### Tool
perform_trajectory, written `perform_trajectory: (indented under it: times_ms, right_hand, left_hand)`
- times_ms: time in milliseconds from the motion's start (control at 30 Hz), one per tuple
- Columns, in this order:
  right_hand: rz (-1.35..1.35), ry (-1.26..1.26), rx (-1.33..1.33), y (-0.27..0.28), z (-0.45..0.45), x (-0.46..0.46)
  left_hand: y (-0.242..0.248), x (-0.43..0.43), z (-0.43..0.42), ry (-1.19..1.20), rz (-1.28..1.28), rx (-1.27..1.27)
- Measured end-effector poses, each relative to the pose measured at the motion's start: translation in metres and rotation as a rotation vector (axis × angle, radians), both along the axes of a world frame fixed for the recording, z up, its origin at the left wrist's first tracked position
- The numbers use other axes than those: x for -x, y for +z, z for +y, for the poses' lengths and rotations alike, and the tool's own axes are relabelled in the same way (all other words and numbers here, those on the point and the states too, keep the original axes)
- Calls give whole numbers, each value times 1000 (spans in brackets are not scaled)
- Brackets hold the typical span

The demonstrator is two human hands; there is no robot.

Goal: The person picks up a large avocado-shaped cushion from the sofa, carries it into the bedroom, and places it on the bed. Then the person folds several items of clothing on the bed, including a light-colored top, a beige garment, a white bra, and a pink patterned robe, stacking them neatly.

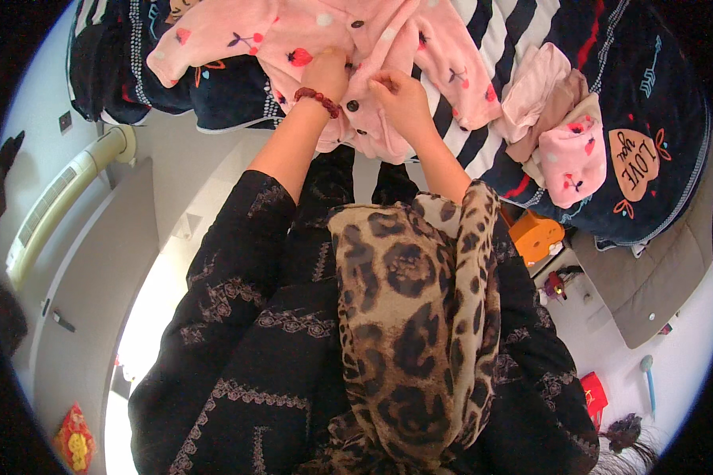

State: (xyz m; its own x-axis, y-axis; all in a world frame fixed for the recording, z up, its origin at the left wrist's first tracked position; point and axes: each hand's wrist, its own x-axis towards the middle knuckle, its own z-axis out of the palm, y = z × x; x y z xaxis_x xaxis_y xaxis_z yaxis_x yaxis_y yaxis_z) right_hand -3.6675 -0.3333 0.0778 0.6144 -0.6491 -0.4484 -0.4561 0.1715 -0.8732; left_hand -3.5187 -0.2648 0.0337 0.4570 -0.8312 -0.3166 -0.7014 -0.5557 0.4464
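Observation:
A pink fleece garment (297, 35) with strawberry and cherry prints and dark buttons lies spread on the bed, its sleeves out to both sides. My left hand (327, 74), with a dark red bead bracelet at the wrist, is on the garment's front left of the button line; its fingertips are mostly hidden. My right hand (398, 98) is over the front to the right of a dark button, thumb and forefinger close together at the fabric; whether they pinch it cannot be told. The garment's lower edge hangs towards me over the bed's edge.
Folded pink clothes (572, 157) lie at the right on a dark printed blanket (677, 119). Black-and-white striped fabric (481, 142) lies under the garment. Below the bed's right side are an orange object (535, 236) and a grey padded mat (647, 285). A door (89, 267) stands at the left.

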Motion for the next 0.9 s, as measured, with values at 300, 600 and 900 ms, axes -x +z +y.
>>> perform_trajectory:
  times_ms: [300, 600, 900]
  right_hand:
    - [197, 56, 84, -12, -15, -20]
    - [199, 42, 131, -30, -11, -8]
    - [193, -29, 160, -47, -4, -8]
  left_hand:
    - [12, 7, 11, 329, 685, 84]
    - [7, 16, 2, 947, 1290, 229]
    - [-13, 40, -1, 1043, 1108, 316]
